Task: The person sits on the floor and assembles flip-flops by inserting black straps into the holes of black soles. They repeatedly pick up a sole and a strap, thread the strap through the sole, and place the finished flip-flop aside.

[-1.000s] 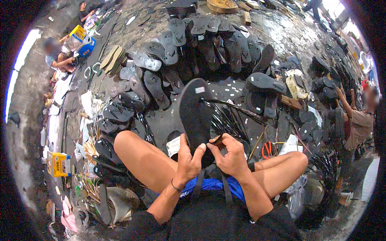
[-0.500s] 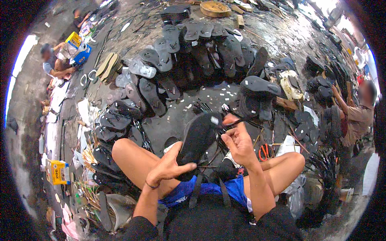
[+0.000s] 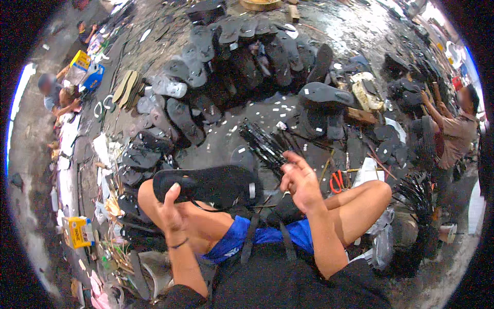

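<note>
Over my left thigh, my left hand [image 3: 174, 211] grips a black flip-flop [image 3: 221, 185] by one end. Its thumb lies on top and its other fingers are hidden beneath. The flip-flop lies sideways, with a small white label near its right end. My right hand [image 3: 301, 183] is raised above my lap, its fingers apart and nothing visible in them. Just beyond its fingertips lies a bundle of thin black straps [image 3: 262, 147] on the floor.
Stacked dark flip-flops [image 3: 188, 121] form an arc in front of me. Orange-handled scissors [image 3: 337, 181] lie by my right leg. A yellow box [image 3: 78, 232] stands at far left. One co-worker [image 3: 458, 129] sits at right, another [image 3: 54, 95] at far left.
My left hand has swung the flip-flop left, turning it from upright-slanting to sideways over my thigh. My right hand has come away from the flip-flop's end and its fingers have spread.
</note>
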`<state>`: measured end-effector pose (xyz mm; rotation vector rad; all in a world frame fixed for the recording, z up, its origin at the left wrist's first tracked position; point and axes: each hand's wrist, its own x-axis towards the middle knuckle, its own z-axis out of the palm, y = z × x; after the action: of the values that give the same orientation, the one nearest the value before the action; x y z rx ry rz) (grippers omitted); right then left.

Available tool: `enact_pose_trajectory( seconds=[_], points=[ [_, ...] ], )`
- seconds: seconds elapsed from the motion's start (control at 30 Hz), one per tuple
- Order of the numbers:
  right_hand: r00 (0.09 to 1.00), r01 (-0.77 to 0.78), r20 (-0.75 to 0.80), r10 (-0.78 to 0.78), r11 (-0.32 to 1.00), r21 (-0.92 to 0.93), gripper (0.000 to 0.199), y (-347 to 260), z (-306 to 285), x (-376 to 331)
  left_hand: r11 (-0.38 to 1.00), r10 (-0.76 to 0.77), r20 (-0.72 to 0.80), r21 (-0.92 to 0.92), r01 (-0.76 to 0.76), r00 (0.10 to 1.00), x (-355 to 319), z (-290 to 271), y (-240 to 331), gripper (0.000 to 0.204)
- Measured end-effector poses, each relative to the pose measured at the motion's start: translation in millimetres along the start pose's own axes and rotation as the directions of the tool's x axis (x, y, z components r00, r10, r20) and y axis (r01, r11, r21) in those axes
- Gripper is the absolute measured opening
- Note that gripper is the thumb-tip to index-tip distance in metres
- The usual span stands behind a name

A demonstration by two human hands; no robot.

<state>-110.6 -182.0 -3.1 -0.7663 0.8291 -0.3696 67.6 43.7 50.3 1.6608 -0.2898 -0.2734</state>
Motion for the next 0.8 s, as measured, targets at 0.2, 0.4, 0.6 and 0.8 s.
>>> enact_pose_trajectory(
  seconds=[0.2, 0.4, 0.6, 0.8],
  points=[
    [0.839, 0.539, 0.408, -0.36, 0.445, -0.715, 0.015, 31, 32, -45, 0.909, -0.415, 0.472, 0.171, 0.381, 0.778, -47, 36, -20, 0.031],
    [0.8, 0.568, 0.404, -0.444, 0.343, -0.748, 0.012, 26, 34, -55, 0.967, -0.25, 0.549, 0.18, 0.179, 0.798, -48, 28, -23, 0.043],
    [0.793, 0.581, 0.448, -0.413, 0.292, -0.76, 0.008, 23, 37, -60, 0.959, -0.021, 0.644, 0.23, -0.168, 0.764, -44, 32, -24, 0.051],
    [0.947, 0.277, 0.297, -0.122, 0.779, -0.562, 0.024, 20, 25, -51, 0.982, -0.058, 0.695, 0.17, -0.086, 0.717, -45, 28, -27, 0.052]
  ],
)
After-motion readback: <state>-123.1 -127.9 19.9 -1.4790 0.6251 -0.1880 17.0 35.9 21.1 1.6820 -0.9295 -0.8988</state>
